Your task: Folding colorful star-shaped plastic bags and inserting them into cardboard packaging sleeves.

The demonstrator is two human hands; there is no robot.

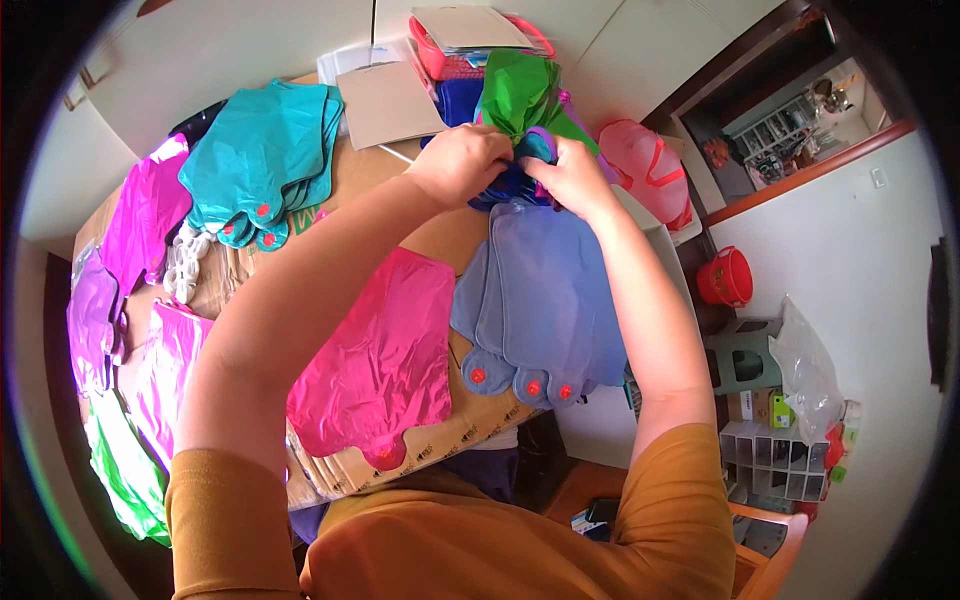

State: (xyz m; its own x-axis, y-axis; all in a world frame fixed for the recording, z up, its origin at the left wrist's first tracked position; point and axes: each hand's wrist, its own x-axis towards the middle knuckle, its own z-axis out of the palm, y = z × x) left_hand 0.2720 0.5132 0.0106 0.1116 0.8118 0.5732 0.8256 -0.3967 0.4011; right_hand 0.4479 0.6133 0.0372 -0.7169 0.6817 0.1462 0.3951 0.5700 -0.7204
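Over the far right part of the table, both my arms reach forward and my hands work close together. My left hand (460, 165) is closed, its fingertips at the edge of a dark blue foil bundle (515, 186). My right hand (573, 180) pinches the same bundle from the other side, near a purple strip. A crumpled green foil piece (520, 92) rises just beyond my fingers. Below my hands lie flat blue-grey foil pieces (550, 280), stacked and fanned, with rounded tabs bearing red dots; they look like uninflated foil balloons. My fingers partly hide the bundle.
Pink foil (385, 350) and teal foil pieces (262, 150) lie on the cardboard-covered table (480, 425). Magenta foil (145, 215) and green foil (130, 470) lie at the left edge. Grey cardboard (388, 105) and a pink basket (430, 55) stand behind. A red bucket (725, 277) is at right.
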